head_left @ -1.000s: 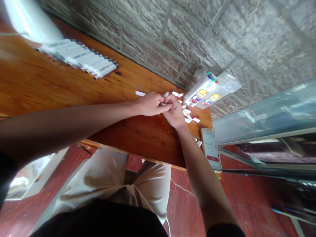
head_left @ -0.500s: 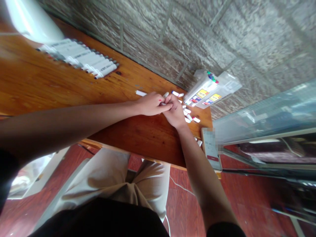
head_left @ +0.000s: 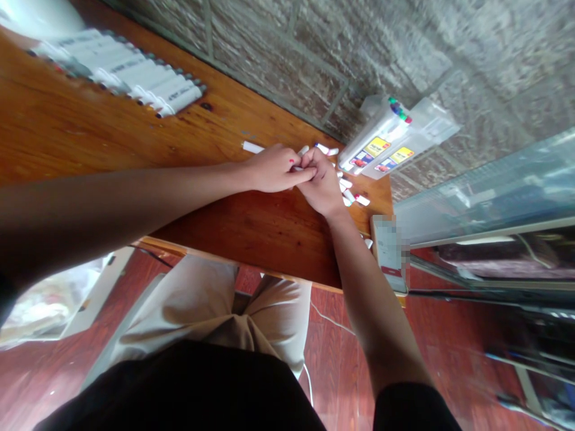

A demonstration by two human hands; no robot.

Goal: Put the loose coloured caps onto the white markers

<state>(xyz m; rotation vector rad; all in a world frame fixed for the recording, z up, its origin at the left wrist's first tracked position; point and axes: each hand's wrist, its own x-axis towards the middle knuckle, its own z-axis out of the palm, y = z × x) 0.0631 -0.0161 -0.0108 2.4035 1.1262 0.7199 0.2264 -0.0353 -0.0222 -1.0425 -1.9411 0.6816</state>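
Note:
My left hand (head_left: 275, 170) and my right hand (head_left: 324, 185) meet over the wooden table, fingers closed and touching. Between them shows a sliver of a white marker (head_left: 297, 169), mostly hidden by the fingers, so its ends cannot be seen. Just beyond my left wrist a white marker barrel (head_left: 253, 146) pokes out; its other end is hidden behind the hand. Around my right hand lie several short white marker pieces, among them one with a blue end (head_left: 326, 149) and one with a red end (head_left: 362, 200).
A row of white markers (head_left: 135, 75) lies at the table's far left beside a white rounded object (head_left: 42, 18). Clear plastic marker cases (head_left: 377, 140) stand against the stone wall (head_left: 278, 60). A phone (head_left: 390, 254) rests at the right edge of the table (head_left: 251, 239).
The whole view has shifted, so the table and my hands sit higher in the picture. My hands stay together, with little visible change in their grip.

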